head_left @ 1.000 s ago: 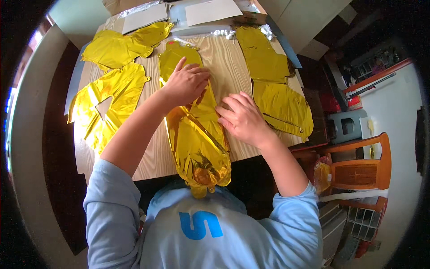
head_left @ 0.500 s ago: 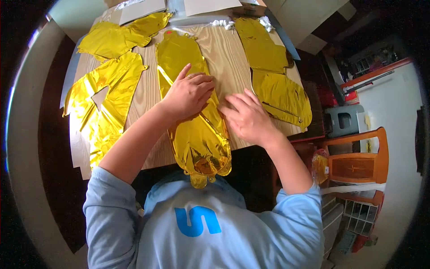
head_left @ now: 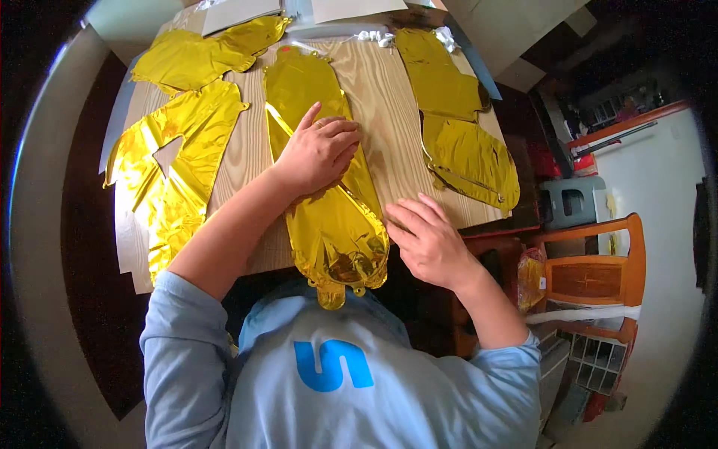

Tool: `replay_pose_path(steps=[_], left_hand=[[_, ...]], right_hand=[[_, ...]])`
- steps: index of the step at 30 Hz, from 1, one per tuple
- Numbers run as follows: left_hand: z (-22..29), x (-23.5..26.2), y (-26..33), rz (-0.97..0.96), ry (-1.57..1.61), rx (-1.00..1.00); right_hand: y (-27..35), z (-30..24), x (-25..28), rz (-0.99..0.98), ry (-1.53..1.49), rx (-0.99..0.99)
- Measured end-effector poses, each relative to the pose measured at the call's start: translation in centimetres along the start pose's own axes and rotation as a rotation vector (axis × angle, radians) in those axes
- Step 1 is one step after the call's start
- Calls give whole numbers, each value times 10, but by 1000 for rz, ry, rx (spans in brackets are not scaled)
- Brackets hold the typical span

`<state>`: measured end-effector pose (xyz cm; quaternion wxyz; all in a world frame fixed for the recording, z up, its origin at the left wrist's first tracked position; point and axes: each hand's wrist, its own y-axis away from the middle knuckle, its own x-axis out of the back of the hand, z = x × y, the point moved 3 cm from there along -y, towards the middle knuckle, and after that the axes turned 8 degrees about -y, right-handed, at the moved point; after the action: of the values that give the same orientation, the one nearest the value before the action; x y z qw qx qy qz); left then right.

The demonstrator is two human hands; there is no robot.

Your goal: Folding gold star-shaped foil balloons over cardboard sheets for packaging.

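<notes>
A long, flat gold foil balloon point(head_left: 308, 86) lies down the middle of the wooden table, its near end with small tabs overhanging the front edge. My left hand point(head_left: 320, 153) rests on top of it around mid-length, thumb spread away and fingers lying across the foil, hiding part of it. Beside the balloon's lower right edge is my right hand point(head_left: 430, 243), fingers stretched out and nothing in them. Its fingertips come close to the foil; whether they touch it I cannot tell.
More flat gold foil balloons lie around: one at the left point(head_left: 198, 123), another at the far left point(head_left: 187, 60), a third at the right point(head_left: 449, 90). White crumpled bits point(head_left: 374, 37) and white sheets point(head_left: 239, 13) sit at the back. A wooden chair point(head_left: 591, 277) stands right.
My right hand has moved down and slightly right along the balloon's edge, toward its near end. My left hand stays in nearly the same place on the foil.
</notes>
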<state>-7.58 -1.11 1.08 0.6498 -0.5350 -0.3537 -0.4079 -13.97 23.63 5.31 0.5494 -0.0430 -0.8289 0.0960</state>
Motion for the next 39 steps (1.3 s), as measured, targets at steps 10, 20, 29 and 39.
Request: replay_pose_path(steps=[10,20,29,39], left_hand=[[-7,78,46,155,137,155],[13,59,103,-29,20,155],[13,75,74,-104,-46,167],[-13,58,62,39,-208,-37]], right_hand=[[-45,31,19,175,-231,-45],[-84,42,-21,108,59,22],[-98,29,-8,100,11,-41],[-101,-4,-20,45,83,150]])
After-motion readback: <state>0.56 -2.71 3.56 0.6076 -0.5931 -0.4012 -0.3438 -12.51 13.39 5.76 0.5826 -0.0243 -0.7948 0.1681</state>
